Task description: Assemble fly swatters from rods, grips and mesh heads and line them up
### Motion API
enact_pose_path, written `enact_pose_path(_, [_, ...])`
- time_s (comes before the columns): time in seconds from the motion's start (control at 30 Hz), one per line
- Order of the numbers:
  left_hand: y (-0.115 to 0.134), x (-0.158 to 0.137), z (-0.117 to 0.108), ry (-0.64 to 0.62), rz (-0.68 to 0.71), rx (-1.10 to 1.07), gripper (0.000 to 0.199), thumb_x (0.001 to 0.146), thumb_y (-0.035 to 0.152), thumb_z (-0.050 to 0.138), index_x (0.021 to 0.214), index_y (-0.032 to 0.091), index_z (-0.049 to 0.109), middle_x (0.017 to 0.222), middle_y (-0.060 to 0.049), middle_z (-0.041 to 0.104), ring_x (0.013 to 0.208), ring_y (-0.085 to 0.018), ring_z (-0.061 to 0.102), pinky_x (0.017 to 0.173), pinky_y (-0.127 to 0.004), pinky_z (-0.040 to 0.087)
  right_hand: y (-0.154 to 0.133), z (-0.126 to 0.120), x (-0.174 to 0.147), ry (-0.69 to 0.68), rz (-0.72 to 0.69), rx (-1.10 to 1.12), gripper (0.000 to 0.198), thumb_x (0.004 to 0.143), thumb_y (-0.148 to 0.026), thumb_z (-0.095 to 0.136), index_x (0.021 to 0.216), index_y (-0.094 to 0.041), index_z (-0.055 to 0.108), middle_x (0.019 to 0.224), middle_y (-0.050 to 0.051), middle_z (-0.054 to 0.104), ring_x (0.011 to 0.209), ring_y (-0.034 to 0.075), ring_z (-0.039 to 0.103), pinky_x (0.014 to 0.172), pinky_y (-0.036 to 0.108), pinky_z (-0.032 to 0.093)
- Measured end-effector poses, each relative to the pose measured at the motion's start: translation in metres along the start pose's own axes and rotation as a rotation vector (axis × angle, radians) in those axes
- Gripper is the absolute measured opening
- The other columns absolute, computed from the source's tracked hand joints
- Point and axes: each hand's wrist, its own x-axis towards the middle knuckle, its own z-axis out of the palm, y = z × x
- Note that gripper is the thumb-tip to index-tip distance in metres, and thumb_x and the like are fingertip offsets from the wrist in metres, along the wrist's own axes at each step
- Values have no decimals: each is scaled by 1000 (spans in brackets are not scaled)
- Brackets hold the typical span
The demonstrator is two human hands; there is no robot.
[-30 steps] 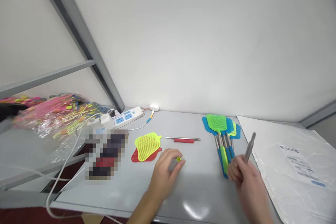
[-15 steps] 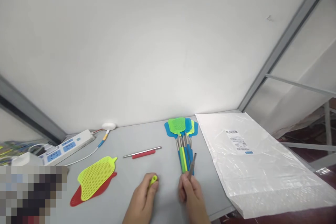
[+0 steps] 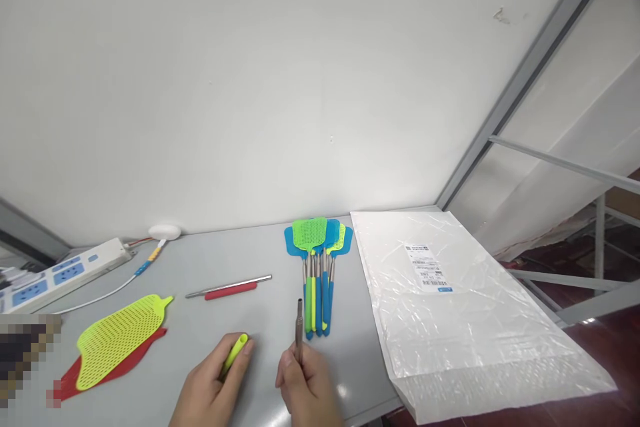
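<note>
My left hand (image 3: 213, 380) is closed around a yellow-green handle sleeve (image 3: 234, 355), its hollow end pointing up and away. In my right hand (image 3: 307, 383) a metal telescopic rod (image 3: 299, 323) is gripped, standing nearly upright with its tip free. The sleeve and the rod are apart. Beyond my right hand lies a bundle of fly swatters (image 3: 317, 280) with green, blue and yellow heads. A loose metal rod (image 3: 230, 285) and a red handle sleeve (image 3: 231, 291) lie side by side past my left hand. Farther left, a yellow swatter head (image 3: 123, 337) overlaps a red swatter head (image 3: 113, 370).
A white bubble mailer (image 3: 480, 320) with a label covers the table's right side. At the left back are a power strip (image 3: 65, 273), a white round device (image 3: 165, 232) and a cable (image 3: 100, 300). A wall rises behind the grey table (image 3: 280, 253).
The view has shifted to the right, so everything sits farther left. My right hand has turned the rod more upright. My left hand's sleeve shows more of its length.
</note>
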Motion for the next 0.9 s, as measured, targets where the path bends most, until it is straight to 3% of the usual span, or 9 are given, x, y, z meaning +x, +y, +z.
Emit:
enact_pose_path(0.2, [-4, -3, 2, -50, 18, 14, 37, 83, 58, 52, 78, 22, 57, 65, 3, 56, 61, -14, 52, 56, -19, 44, 4, 2, 2, 20, 10, 161, 45, 89, -59, 49, 65, -21, 46, 47, -11, 22, 42, 7, 19, 43, 23, 14])
enact_pose_path(0.33, [9, -14, 17, -97, 40, -68, 36, 90, 51, 46, 72, 21, 54, 63, 3, 53, 60, -13, 49, 58, -20, 42, 7, 5, 0, 131, -167, 76, 45, 93, -56, 43, 65, -21, 47, 56, -5, 39, 51, 11, 38, 53, 25, 33])
enact_pose_path(0.4, [17, -19, 25, -217, 121, -91, 36, 93, 48, 44, 72, 20, 54, 66, 2, 55, 63, -14, 51, 61, -21, 43, 10, 2, -2, 195, -276, -1, 46, 93, -57, 42, 66, -21, 51, 65, -1, 47, 62, 14, 47, 62, 27, 39])
enact_pose_path(0.6, [20, -17, 31, -233, 201, -43, 31, 97, 41, 37, 80, 21, 54, 76, 0, 55, 71, -16, 53, 67, -25, 42, 1, -13, -2, 285, -457, -181, 42, 96, -53, 36, 79, -22, 59, 71, 1, 54, 66, 16, 50, 62, 27, 40])
enact_pose_path(0.77, [12, -15, 29, -183, 255, -53, 28, 99, 35, 34, 83, 21, 52, 82, -2, 56, 81, -20, 53, 75, -31, 42, -34, -13, 9, 322, -388, -273, 38, 98, -45, 37, 74, -21, 52, 65, -2, 46, 60, 13, 43, 57, 25, 34])
enact_pose_path(0.9, [8, -18, 30, -184, 264, -83, 26, 99, 33, 33, 85, 21, 51, 82, -3, 56, 82, -20, 52, 76, -33, 41, -44, -7, 14, 330, -351, -350, 35, 98, -44, 39, 74, -21, 50, 63, -4, 42, 57, 12, 38, 55, 25, 31])
